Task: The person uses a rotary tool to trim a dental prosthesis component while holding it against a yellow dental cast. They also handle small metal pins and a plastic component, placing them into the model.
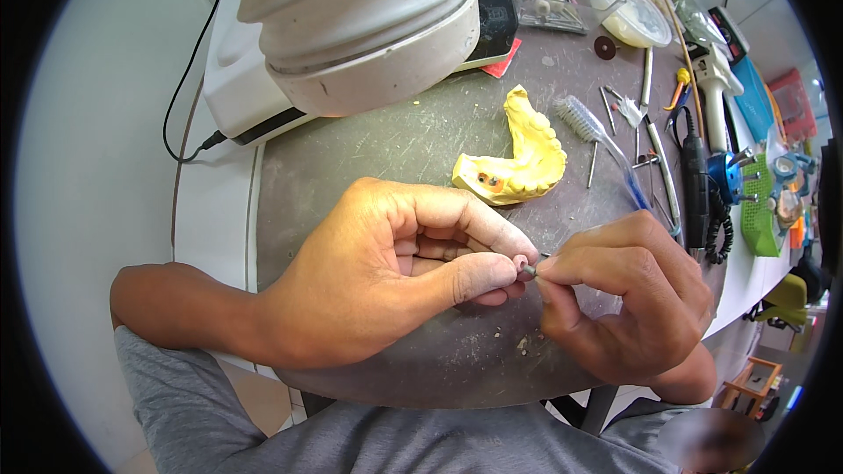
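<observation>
Thumb and forefinger of my left hand pinch a small pinkish piece, perhaps a tooth-sized part. My right hand is closed on a tiny grey-green rod-like piece, whose end meets the pink piece; most of it is hidden by the fingers. Both hands meet low over the bench, with whitish dust on the fingertips. Just beyond them lies a yellow plaster dental model, a curved jaw with teeth and a dark-holed, orange-brown spot at its left end.
A ribbed white suction hose hangs over the far left of the grey bench. To the right lie a clear-bristled brush, thin metal tools, a black handpiece and a green basket. A round plastic tub stands farther back.
</observation>
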`<state>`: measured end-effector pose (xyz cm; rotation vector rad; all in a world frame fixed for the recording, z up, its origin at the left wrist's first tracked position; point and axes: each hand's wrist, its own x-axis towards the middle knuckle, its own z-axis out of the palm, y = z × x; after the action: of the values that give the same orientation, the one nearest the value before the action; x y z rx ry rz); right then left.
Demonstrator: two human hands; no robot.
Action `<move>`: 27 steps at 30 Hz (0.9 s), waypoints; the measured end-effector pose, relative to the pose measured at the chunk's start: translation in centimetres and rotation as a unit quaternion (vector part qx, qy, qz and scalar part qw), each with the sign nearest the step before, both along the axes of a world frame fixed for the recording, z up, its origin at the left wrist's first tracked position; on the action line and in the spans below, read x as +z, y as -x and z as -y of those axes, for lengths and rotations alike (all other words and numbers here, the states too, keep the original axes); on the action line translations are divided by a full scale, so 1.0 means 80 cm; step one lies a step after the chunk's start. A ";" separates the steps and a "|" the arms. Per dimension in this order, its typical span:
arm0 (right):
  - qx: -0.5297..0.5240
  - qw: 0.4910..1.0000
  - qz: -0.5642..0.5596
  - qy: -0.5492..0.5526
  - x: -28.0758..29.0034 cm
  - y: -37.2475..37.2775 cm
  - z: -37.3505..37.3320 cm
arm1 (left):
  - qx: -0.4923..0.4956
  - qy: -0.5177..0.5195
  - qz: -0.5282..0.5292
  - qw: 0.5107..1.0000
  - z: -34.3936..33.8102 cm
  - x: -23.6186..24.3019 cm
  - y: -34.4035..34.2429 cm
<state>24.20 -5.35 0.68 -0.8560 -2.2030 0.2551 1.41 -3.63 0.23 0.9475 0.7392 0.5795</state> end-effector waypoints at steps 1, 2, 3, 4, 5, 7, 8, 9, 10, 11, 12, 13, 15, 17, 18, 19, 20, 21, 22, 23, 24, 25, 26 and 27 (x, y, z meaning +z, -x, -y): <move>0.001 1.000 -0.001 -0.002 -0.001 0.001 0.000 | -0.002 -0.003 -0.002 1.000 0.000 0.000 0.000; 0.001 1.000 -0.002 -0.007 -0.001 0.001 0.000 | -0.002 -0.001 0.000 1.000 0.000 0.001 0.000; 0.002 1.000 -0.002 -0.009 -0.001 0.002 -0.001 | -0.003 0.001 0.002 1.000 0.000 0.001 0.000; 0.003 1.000 -0.003 -0.012 -0.001 0.002 -0.001 | -0.004 0.003 0.003 1.000 0.000 0.001 0.001; 0.005 1.000 -0.002 -0.013 -0.001 0.003 0.000 | -0.006 -0.002 0.000 1.000 0.001 0.001 0.001; 0.007 1.000 -0.002 -0.013 -0.001 0.003 0.001 | -0.012 -0.012 -0.006 1.000 0.000 0.000 0.001; 0.006 1.000 -0.003 -0.013 -0.001 0.004 0.001 | -0.009 -0.017 -0.009 1.000 0.000 0.001 0.001; 0.006 1.000 -0.004 -0.013 -0.001 0.004 0.001 | -0.006 -0.023 -0.012 1.000 0.000 0.002 0.001; 0.005 1.000 -0.006 -0.011 -0.001 0.004 0.001 | -0.003 -0.029 -0.015 0.999 0.000 0.002 0.000; 0.004 1.000 -0.008 -0.009 -0.002 0.003 0.001 | 0.002 -0.032 -0.011 0.999 0.001 0.001 0.000; 0.004 1.000 -0.010 -0.008 -0.002 0.003 0.001 | 0.006 -0.034 -0.006 0.999 0.001 -0.001 0.000; 0.003 1.000 -0.003 -0.007 -0.002 0.002 0.001 | 0.010 -0.037 -0.002 0.999 0.002 -0.002 0.000; 0.000 1.000 0.010 -0.005 0.001 0.002 0.000 | 0.012 -0.035 -0.004 0.999 0.002 -0.001 0.000; 0.004 1.000 0.012 -0.006 0.000 0.001 0.000 | 0.012 -0.040 -0.004 0.999 0.002 -0.001 0.000; 0.006 1.000 0.012 -0.007 0.000 0.001 0.000 | 0.012 -0.045 -0.004 0.999 0.003 -0.002 0.000; 0.007 1.000 0.010 -0.008 0.000 0.001 -0.001 | 0.011 -0.050 -0.003 0.999 0.003 -0.003 0.000; 0.007 1.000 0.007 -0.009 -0.001 0.001 -0.001 | 0.011 -0.053 -0.008 0.999 0.003 -0.003 0.000; 0.007 1.000 0.005 -0.010 -0.002 0.001 -0.001 | 0.010 -0.056 -0.012 0.998 0.003 -0.001 0.000; 0.006 1.000 0.003 -0.009 -0.002 0.002 -0.001 | 0.009 -0.059 -0.016 0.998 0.003 -0.001 0.000; 0.005 1.000 0.000 -0.009 -0.003 0.002 -0.001 | 0.010 -0.057 -0.017 0.998 0.003 -0.001 0.000; 0.005 1.000 -0.003 -0.009 -0.003 0.002 -0.001 | 0.010 -0.056 -0.017 0.998 0.003 -0.001 0.000; 0.006 1.000 -0.001 -0.008 -0.003 0.002 -0.001 | 0.010 -0.055 -0.017 0.998 0.003 0.000 0.000; 0.006 1.000 0.000 -0.007 -0.003 0.002 -0.001 | 0.010 -0.052 -0.017 0.998 0.003 0.000 0.000; 0.007 1.000 0.002 -0.006 -0.002 0.002 -0.001 | 0.010 -0.050 -0.016 0.999 0.003 0.000 0.000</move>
<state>24.06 -5.28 0.50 -0.8360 -2.2121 0.2469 1.45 -3.89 0.27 1.0453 0.7545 0.6237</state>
